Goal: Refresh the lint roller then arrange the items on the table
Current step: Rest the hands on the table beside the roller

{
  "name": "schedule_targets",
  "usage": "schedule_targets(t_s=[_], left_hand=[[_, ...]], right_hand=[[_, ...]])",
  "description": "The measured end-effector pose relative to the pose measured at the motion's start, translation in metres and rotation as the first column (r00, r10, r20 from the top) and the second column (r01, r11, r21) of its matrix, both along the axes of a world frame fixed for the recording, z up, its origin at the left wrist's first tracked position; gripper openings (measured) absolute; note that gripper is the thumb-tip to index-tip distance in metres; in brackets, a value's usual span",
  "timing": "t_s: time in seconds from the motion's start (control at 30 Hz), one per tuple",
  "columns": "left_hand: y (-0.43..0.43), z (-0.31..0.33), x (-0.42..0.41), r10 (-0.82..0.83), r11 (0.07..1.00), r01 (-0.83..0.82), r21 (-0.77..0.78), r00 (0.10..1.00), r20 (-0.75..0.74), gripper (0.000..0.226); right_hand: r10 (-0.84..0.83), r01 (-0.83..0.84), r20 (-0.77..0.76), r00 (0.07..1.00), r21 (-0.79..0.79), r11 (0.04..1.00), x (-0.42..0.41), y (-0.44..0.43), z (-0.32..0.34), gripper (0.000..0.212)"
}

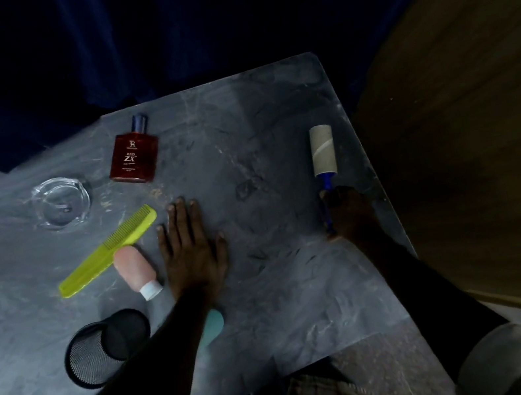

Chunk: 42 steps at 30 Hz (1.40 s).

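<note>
Lint roller [322, 158] lies near worktop [287, 297] right edge; your right hand [349, 213] grip closes on its blue handle, likely to lift. Left hand [187, 245] rests flat, empty, bracing.

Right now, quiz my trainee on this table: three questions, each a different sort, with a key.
1. True or false: the left hand lies flat and empty on the table.
2. Which hand is on the lint roller's blue handle?
3. The yellow comb touches: A) the perfume bottle B) the pink bottle C) the glass ashtray

Key: 1 true; 2 the right hand; 3 B.
</note>
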<state>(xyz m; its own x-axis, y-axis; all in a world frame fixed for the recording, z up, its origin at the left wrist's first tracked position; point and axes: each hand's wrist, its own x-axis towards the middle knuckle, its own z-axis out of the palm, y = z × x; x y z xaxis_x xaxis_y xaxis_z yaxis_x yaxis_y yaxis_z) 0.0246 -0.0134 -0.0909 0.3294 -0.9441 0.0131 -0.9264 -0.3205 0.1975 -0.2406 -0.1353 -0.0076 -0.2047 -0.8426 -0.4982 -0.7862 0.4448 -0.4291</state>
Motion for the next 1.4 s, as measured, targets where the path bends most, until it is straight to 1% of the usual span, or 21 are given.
schedule_targets(t_s=[0.07, 0.13, 0.23, 0.33, 0.47, 0.5, 0.57, 0.6, 0.7, 0.77, 0.87, 0.93, 1.03, 1.07, 1.2, 1.4], left_hand=[[0.000, 0.000, 0.000, -0.002, 1.000, 0.002, -0.008, 1.000, -0.007, 0.085], [0.001, 0.000, 0.001, -0.003, 1.000, 0.003, -0.010, 1.000, -0.010, 0.084], [0.001, -0.001, 0.001, -0.005, 1.000, 0.005, -0.014, 1.000, -0.008, 0.083], [0.001, -0.001, -0.001, 0.002, 1.000, -0.003, -0.022, 1.000, -0.006, 0.084], [0.002, 0.000, -0.001, -0.001, 0.999, 0.000, -0.032, 1.000, -0.023, 0.086], [0.002, 0.001, -0.001, -0.004, 0.999, 0.003, -0.032, 1.000, -0.027, 0.088], [0.003, 0.002, -0.002, -0.012, 1.000, 0.011, -0.029, 1.000, -0.026, 0.093], [0.003, 0.003, -0.002, -0.016, 0.999, 0.016, -0.029, 1.000, -0.026, 0.095], [0.003, 0.003, -0.002, -0.020, 0.999, 0.020, -0.027, 1.000, -0.024, 0.101], [0.002, 0.002, -0.002, -0.018, 0.999, 0.018, -0.029, 1.000, -0.023, 0.104], [0.002, -0.001, -0.001, -0.012, 0.999, 0.011, -0.037, 0.999, -0.031, 0.106], [0.002, -0.002, -0.001, -0.013, 0.999, 0.012, -0.038, 0.999, -0.030, 0.107], [0.002, -0.003, -0.001, -0.016, 0.999, 0.014, -0.044, 0.999, -0.028, 0.107], [0.002, -0.003, -0.001, -0.014, 0.999, 0.013, -0.046, 0.999, -0.029, 0.106], [0.003, -0.003, 0.000, -0.010, 0.999, 0.008, -0.051, 0.999, -0.050, 0.106], [0.003, 0.001, -0.001, -0.014, 0.999, 0.013, -0.029, 0.998, -0.056, 0.104]], right_hand=[[-0.051, 0.050, 0.044, 0.998, 0.032, 0.998, -0.009, -0.001, 0.002, 0.039], [-0.080, 0.078, 0.055, 0.995, 0.037, 0.996, -0.017, 0.000, 0.004, 0.037], [-0.002, 0.002, 0.005, 1.000, 0.011, 1.000, -0.028, 0.005, 0.004, 0.036], [-0.073, 0.071, 0.084, 0.994, 0.030, 0.997, -0.029, 0.006, 0.006, 0.035], [-0.090, 0.084, 0.091, 0.992, 0.065, 0.994, -0.014, 0.003, 0.008, 0.030], [-0.052, 0.049, 0.074, 0.996, 0.043, 0.998, -0.009, 0.003, 0.008, 0.030], [0.061, -0.061, 0.027, 0.998, 0.000, 0.998, 0.005, 0.005, 0.006, 0.037], [0.095, -0.095, 0.020, 0.995, 0.002, 0.995, 0.013, 0.005, 0.006, 0.039], [0.232, -0.232, 0.001, 0.973, 0.040, 0.972, 0.039, 0.006, 0.004, 0.037], [0.319, -0.322, 0.044, 0.947, 0.097, 0.942, 0.055, 0.008, 0.004, 0.038], [0.398, -0.400, 0.037, 0.917, 0.105, 0.910, 0.080, 0.015, 0.002, 0.041], [0.427, -0.425, -0.043, 0.903, 0.044, 0.904, 0.098, 0.021, 0.000, 0.040], [0.516, -0.520, -0.133, 0.846, -0.001, 0.854, 0.120, 0.032, -0.002, 0.041], [0.535, -0.540, -0.138, 0.834, 0.001, 0.842, 0.125, 0.035, -0.003, 0.041], [0.543, -0.544, -0.086, 0.835, 0.020, 0.839, 0.137, 0.039, -0.007, 0.039], [0.539, -0.539, -0.089, 0.838, 0.025, 0.842, 0.136, 0.036, -0.008, 0.039]])
